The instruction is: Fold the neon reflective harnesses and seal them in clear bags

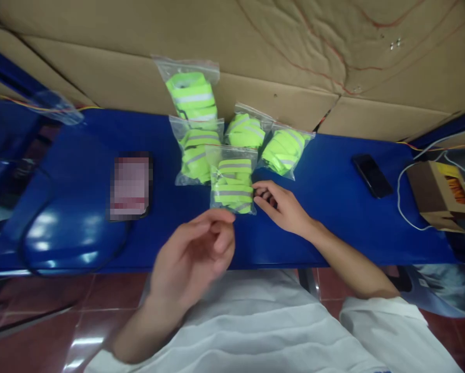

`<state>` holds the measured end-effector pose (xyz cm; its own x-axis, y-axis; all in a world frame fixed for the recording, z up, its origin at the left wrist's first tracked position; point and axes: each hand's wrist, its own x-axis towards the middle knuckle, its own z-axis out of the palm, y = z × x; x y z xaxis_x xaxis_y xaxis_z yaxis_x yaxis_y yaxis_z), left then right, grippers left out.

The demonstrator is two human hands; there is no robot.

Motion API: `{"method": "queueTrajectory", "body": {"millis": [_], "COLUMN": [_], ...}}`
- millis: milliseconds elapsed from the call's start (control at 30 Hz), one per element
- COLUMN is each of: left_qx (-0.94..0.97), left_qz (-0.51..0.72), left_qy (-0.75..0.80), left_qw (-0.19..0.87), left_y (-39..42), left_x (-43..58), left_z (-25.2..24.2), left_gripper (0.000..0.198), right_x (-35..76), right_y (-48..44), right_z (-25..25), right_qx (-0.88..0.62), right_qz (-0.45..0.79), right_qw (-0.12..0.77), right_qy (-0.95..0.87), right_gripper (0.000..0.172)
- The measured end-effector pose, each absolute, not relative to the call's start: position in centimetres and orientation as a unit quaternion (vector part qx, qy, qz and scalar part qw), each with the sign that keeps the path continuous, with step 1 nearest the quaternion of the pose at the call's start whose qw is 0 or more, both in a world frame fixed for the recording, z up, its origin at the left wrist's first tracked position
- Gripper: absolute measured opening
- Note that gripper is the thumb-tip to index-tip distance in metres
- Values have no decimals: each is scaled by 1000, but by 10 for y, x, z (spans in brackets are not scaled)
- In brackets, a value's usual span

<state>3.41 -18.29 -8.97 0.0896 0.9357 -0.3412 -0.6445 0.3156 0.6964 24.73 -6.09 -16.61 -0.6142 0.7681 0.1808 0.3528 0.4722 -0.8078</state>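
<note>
Several clear zip bags hold neon yellow-green strips with silvery reflective bands. The nearest bag lies flat on the blue table. My right hand is at its right edge, fingers curled and thumb held apart, fingertips touching or very close to the plastic. Raised in front of the bag's lower left corner, my left hand is loosely curled, slightly blurred, with nothing visible in it. Behind are a left bag, a middle bag and a right bag. Another bag leans against the cardboard.
A pixelated rectangular item lies on the blue table at left. At right are a black phone, a white cable and an open cardboard box. A cardboard wall runs along the back.
</note>
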Motion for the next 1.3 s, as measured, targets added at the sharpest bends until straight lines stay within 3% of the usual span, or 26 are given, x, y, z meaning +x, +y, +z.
{"method": "queueTrajectory", "body": {"millis": [133,300,600,667,733,800,867,967,1067,1133,1300], "left_qx": [99,170,327,395,503,617,667,691,700,712,767], "left_qz": [543,553,656,671,647,523,422,348,306,320,412], "left_qy": [353,352,344,380,466,565,605,630,644,622,457], "left_qw": [756,736,587,500,335,164,102,66,29,61,182], "left_y": [-167,-160,-95,-81,-72,-67,-66,-67,-69,-69,-69], "left_x": [39,44,11,5,1,-1,-1,3,5,4,2], "left_z": [-103,-111,-71,-73,-87,-107,-125,-141,-147,-149,-144], "left_gripper": [23,26,50,60,64,62,48,18,40,51,40], "right_x": [247,247,246,244,242,240,239,237,237,240,259], "right_y": [-61,-63,-67,-70,-75,-78,-80,-79,-77,-73,-52], "right_z": [-165,-161,-163,-161,-160,-161,-164,-168,-169,-166,-153], "right_qx": [-343,-339,-335,-296,-242,-201,-187,-191,-189,-186,-367], "right_qz": [376,363,314,267,220,187,171,169,183,186,178], "right_qw": [289,300,299,292,264,228,204,188,198,233,443], "right_qy": [-811,-815,-837,-870,-908,-934,-946,-948,-944,-936,-798], "right_gripper": [30,29,28,27,29,33,35,33,30,25,27]}}
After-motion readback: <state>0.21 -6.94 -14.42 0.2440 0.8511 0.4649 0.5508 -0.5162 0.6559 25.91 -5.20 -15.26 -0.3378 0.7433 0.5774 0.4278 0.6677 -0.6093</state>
